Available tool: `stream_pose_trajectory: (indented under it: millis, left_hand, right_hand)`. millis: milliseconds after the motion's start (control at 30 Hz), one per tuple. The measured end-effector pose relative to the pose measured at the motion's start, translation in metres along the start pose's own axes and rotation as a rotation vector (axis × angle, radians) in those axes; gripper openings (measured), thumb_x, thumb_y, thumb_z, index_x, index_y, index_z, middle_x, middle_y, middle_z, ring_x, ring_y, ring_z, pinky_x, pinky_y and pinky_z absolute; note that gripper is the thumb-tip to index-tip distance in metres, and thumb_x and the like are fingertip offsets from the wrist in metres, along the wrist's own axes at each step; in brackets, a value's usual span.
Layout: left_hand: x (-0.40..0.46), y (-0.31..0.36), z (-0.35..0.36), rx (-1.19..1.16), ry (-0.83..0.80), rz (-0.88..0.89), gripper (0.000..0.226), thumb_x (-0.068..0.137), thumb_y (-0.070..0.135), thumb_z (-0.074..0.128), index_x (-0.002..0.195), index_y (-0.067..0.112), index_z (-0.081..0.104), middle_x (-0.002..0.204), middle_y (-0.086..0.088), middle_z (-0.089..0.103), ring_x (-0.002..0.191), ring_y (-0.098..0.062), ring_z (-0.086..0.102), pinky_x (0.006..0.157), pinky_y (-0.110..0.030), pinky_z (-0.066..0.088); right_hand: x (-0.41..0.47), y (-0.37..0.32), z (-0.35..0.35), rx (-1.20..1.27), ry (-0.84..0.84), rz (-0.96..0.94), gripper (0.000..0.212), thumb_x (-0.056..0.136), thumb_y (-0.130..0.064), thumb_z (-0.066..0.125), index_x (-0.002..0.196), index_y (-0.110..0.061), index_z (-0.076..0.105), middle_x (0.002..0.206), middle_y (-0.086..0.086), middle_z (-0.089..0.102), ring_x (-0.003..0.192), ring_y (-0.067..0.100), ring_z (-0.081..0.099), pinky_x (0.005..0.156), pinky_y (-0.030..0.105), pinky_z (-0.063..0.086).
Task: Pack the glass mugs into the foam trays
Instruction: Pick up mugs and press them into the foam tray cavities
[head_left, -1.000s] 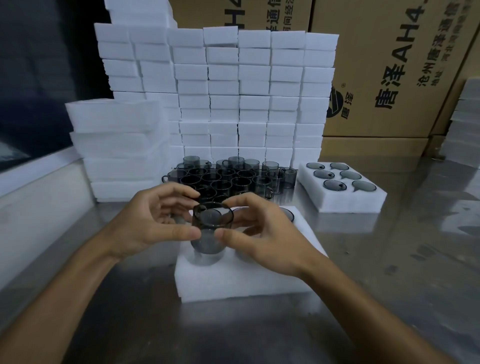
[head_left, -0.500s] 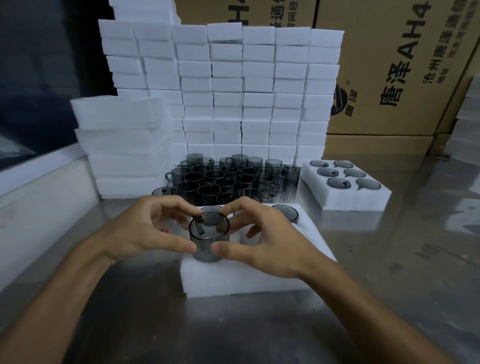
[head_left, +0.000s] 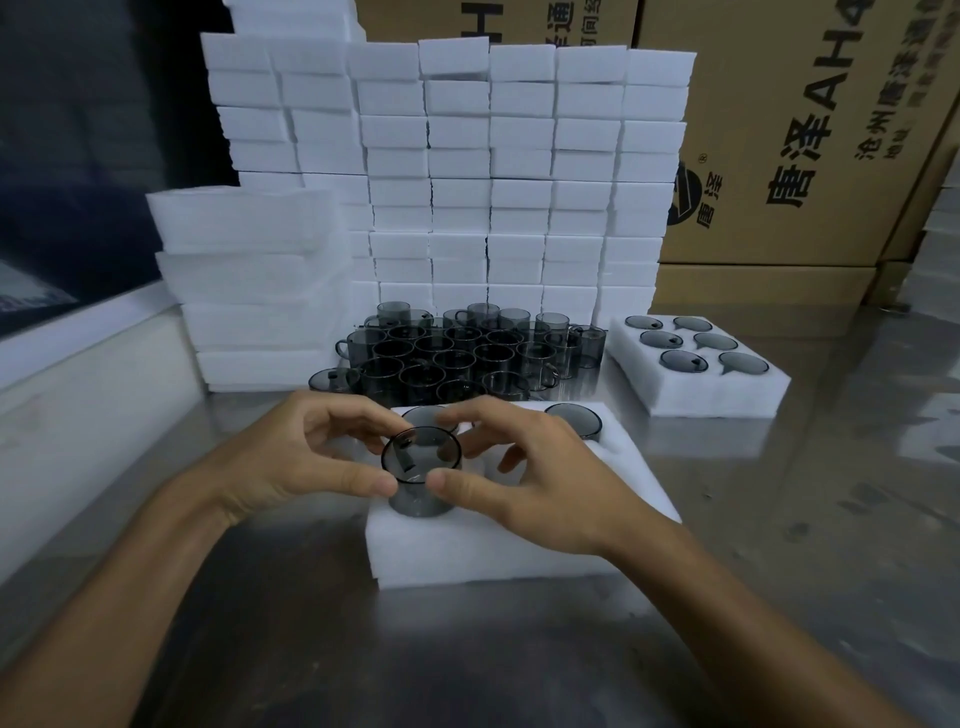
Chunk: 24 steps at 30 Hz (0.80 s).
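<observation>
Head view, grip: left hand (head_left: 306, 457) and right hand (head_left: 524, 478) both pinching the rim of a smoked-glass mug (head_left: 422, 470), thumbs at the near edge, fingertips curling over the far edge.
Head view, mug position: sitting partly down in the near-left pocket of the foam tray (head_left: 498, 551), upper part standing proud of the foam.
Head view, risk: possibly jamming or tilting if the handle, seemingly showing through the glass, is missing its notch; forcing it down likely tearing the foam or chipping the rim; a thumb slipping off the smooth glass likely tipping the mug against its neighbour.
Head view, tray under the grip: holding one seated mug (head_left: 428, 418) just beyond the fingers and another (head_left: 574, 418) beyond and to the right; remaining pockets hidden under the hands.
Head view, filled tray (head_left: 696, 395): lying well right of the grip, carrying six mugs in two rows.
Head view, supply: loose mugs (head_left: 467, 353) crowding just beyond the grip; stacked foam trays (head_left: 249, 280) standing left and behind.
</observation>
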<state>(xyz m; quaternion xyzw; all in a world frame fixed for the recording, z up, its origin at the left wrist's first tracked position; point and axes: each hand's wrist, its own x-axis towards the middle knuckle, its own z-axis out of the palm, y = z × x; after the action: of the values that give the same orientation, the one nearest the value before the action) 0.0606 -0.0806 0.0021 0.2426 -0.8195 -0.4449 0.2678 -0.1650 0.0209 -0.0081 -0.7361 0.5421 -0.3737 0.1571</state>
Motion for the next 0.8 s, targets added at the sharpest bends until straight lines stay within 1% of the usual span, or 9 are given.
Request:
stream_pose_trajectory:
  millis: [100, 200, 333, 433, 533, 667, 733, 800]
  left_hand:
    - [0.001, -0.001, 0.002, 0.011, 0.007, 0.005, 0.05, 0.053, 0.039, 0.086, 0.102, 0.032, 0.076, 0.108, -0.001, 0.073, 0.107, -0.016, 0.066, 0.087, -0.029, 0.054]
    - [0.001, -0.002, 0.002, 0.036, 0.022, -0.014, 0.052, 0.051, 0.043, 0.087, 0.101, 0.033, 0.077, 0.105, -0.001, 0.072, 0.106, -0.019, 0.064, 0.09, -0.035, 0.053]
    - [0.001, -0.005, 0.004, 0.048, -0.008, -0.055, 0.052, 0.05, 0.043, 0.088, 0.099, 0.03, 0.077, 0.105, 0.003, 0.066, 0.102, -0.02, 0.06, 0.088, -0.036, 0.052]
    - [0.002, -0.007, 0.005, 0.093, -0.031, -0.101, 0.052, 0.05, 0.048, 0.086, 0.099, 0.033, 0.076, 0.104, 0.011, 0.061, 0.101, -0.014, 0.058, 0.084, -0.033, 0.052]
    - [0.004, -0.01, 0.006, 0.153, -0.053, -0.131, 0.053, 0.049, 0.054, 0.084, 0.098, 0.038, 0.074, 0.106, 0.016, 0.054, 0.102, -0.008, 0.055, 0.08, -0.026, 0.049]
    - [0.006, -0.012, 0.006, 0.207, -0.072, -0.138, 0.05, 0.05, 0.057, 0.081, 0.097, 0.041, 0.071, 0.103, 0.022, 0.05, 0.101, -0.005, 0.053, 0.08, -0.024, 0.047]
    - [0.005, -0.012, 0.006, 0.2, -0.087, -0.132, 0.047, 0.051, 0.055, 0.08, 0.095, 0.041, 0.071, 0.104, 0.019, 0.049, 0.099, -0.004, 0.053, 0.08, -0.024, 0.048]
    - [0.005, -0.011, 0.006, 0.172, -0.091, -0.107, 0.044, 0.053, 0.053, 0.08, 0.093, 0.038, 0.073, 0.107, 0.012, 0.051, 0.098, -0.007, 0.055, 0.08, -0.023, 0.048]
  right_hand:
    - [0.0, 0.002, -0.002, 0.021, -0.001, 0.021, 0.043, 0.081, -0.048, 0.076, 0.121, -0.034, 0.067, 0.109, -0.022, 0.069, 0.105, -0.009, 0.06, 0.081, 0.016, 0.05]
    - [0.001, 0.004, -0.002, 0.008, -0.025, 0.035, 0.047, 0.08, -0.049, 0.077, 0.122, -0.031, 0.067, 0.111, -0.021, 0.069, 0.105, -0.011, 0.058, 0.082, 0.014, 0.049]
    - [0.003, 0.004, 0.0, -0.054, -0.056, 0.032, 0.05, 0.08, -0.051, 0.076, 0.124, -0.028, 0.068, 0.113, -0.02, 0.067, 0.106, -0.008, 0.057, 0.079, 0.01, 0.044]
    - [0.004, 0.003, 0.003, -0.104, -0.062, 0.045, 0.047, 0.079, -0.05, 0.076, 0.12, -0.028, 0.069, 0.109, -0.019, 0.064, 0.105, -0.004, 0.056, 0.077, 0.009, 0.039]
    - [0.006, 0.001, 0.005, -0.139, -0.071, 0.057, 0.044, 0.077, -0.048, 0.078, 0.116, -0.028, 0.071, 0.102, -0.02, 0.057, 0.101, -0.002, 0.053, 0.077, 0.015, 0.04]
    - [0.009, -0.002, 0.003, -0.144, -0.086, 0.1, 0.048, 0.076, -0.048, 0.08, 0.118, -0.029, 0.069, 0.108, -0.017, 0.054, 0.105, 0.001, 0.053, 0.084, 0.019, 0.044]
    - [0.008, -0.002, 0.003, -0.14, -0.097, 0.1, 0.048, 0.076, -0.048, 0.08, 0.119, -0.029, 0.068, 0.108, -0.017, 0.055, 0.106, 0.001, 0.054, 0.084, 0.018, 0.045]
    - [0.01, -0.002, 0.0, -0.123, -0.14, 0.102, 0.048, 0.076, -0.051, 0.08, 0.118, -0.029, 0.069, 0.105, -0.02, 0.058, 0.103, -0.002, 0.056, 0.078, 0.011, 0.042]
